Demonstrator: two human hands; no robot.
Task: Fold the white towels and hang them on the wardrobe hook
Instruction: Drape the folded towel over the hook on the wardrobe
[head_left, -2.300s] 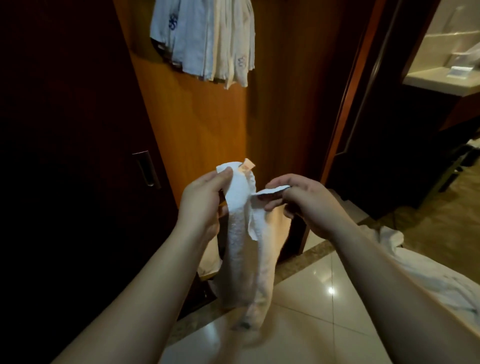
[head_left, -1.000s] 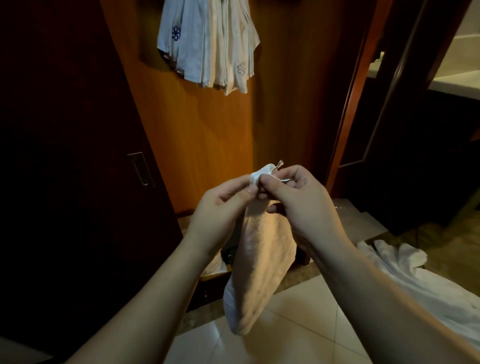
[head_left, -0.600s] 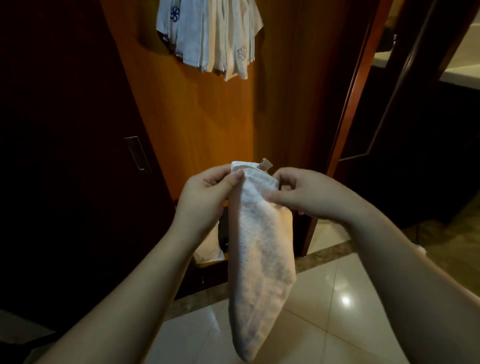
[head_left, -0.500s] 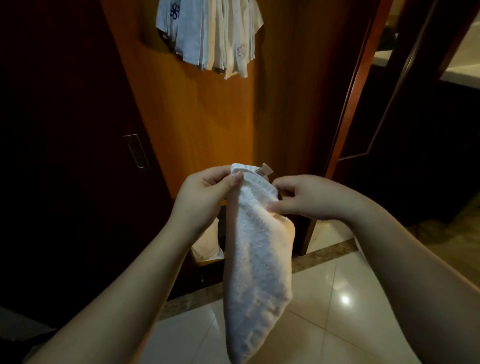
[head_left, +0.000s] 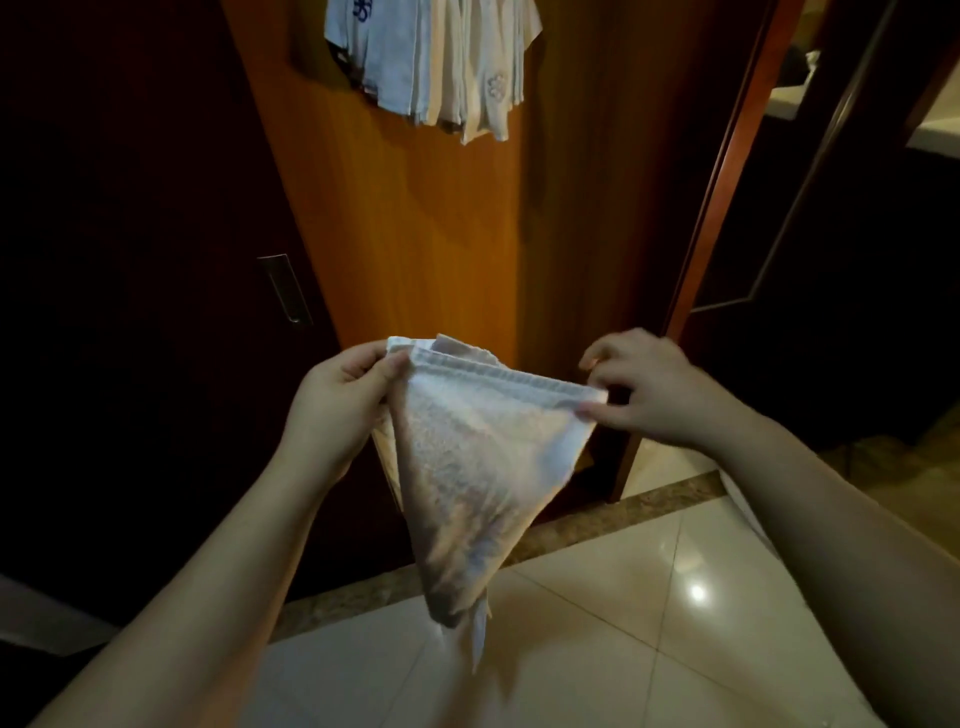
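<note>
White terry towel: top hem now drawn wide, formerly bunched narrow. Left hand pinches one corner, right hand the other, below hung towels on wardrobe panel. Judged mid-fold; hanging pending.

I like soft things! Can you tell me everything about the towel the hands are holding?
The white towel looks like fluffy terry cloth with a flat woven band along its top edge. Folded over, it hangs as a downward-pointing triangle above the shiny tile floor. The left hand grips one top corner; the right hand pinches the other.
</note>
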